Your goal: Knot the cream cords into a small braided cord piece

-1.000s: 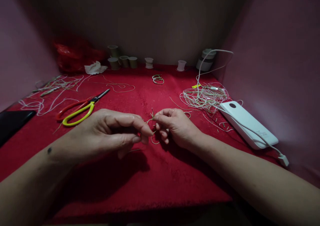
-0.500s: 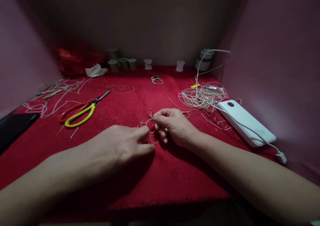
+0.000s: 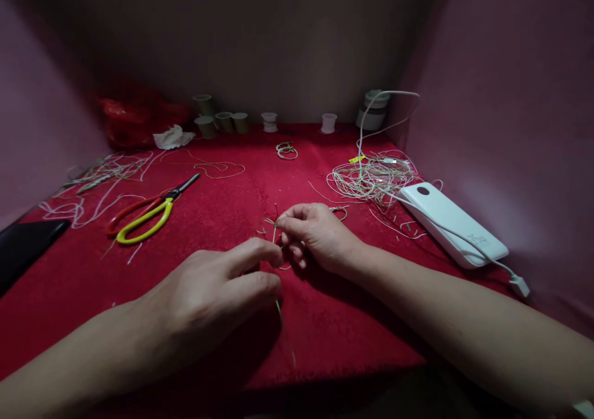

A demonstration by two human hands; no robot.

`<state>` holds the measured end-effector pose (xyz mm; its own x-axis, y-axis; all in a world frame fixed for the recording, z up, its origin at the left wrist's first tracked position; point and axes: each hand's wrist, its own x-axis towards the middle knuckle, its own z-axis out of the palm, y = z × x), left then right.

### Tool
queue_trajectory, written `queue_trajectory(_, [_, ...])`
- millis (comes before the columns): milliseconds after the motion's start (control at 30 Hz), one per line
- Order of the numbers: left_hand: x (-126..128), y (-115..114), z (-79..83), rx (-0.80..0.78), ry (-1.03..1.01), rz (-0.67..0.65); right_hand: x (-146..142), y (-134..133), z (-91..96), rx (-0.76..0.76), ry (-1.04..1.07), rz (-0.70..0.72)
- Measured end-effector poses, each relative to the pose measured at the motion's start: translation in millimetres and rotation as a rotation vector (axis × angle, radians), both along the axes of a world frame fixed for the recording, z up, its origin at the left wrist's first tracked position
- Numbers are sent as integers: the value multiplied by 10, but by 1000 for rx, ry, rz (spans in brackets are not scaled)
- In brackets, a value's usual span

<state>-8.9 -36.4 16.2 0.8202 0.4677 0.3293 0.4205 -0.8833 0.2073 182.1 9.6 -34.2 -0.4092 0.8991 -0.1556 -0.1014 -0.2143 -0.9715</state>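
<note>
Thin pale-green cord (image 3: 274,227) is pinched between the thumb and forefinger of my right hand (image 3: 322,234), its short ends sticking out past the fingertips. Close by on the left, my left hand (image 3: 216,286) has its fingers curled in, with cord running from the right hand toward them. A green cord tail (image 3: 278,309) hangs below the left fingers. The left fingertips themselves are partly hidden. A loop of cord (image 3: 340,211) lies on the cloth just behind my right hand.
Scissors (image 3: 146,221) with red and yellow handles lie left, beyond a black phone (image 3: 30,242). Tangled cord (image 3: 366,177) and a white power bank (image 3: 455,224) with cable occupy the right. Thread spools (image 3: 270,122) and a red bag (image 3: 134,122) line the back; a cord ring (image 3: 287,151) lies before them.
My left hand has drawn slightly down and toward me, its fingers curling more, and a green cord tail now shows beneath it. My right hand keeps its pinch. The view has shifted slightly.
</note>
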Motion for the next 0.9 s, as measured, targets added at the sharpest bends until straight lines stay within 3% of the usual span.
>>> queue_trajectory(100, [50, -12, 83, -99, -61, -35, 1, -2, -11, 7, -3, 6])
queue_trajectory(233, [82, -37, 172, -309, -178, 13, -3, -3, -2, -13, -7, -3])
queue_trajectory(433, [210, -1, 84, -700, -461, 474, 2, -2, 0, -5, -5, 7])
queue_trajectory(533, [255, 85, -29, -896, -534, 612, 2, 2, -9, -26, 10, 11])
queue_trajectory(733, [234, 156, -127, -884, -521, 662, -9, -10, 5, -46, 4, 1])
queue_trajectory(900, [244, 105, -143, -677, -421, 618, -12, -13, 16, -40, 3, -20])
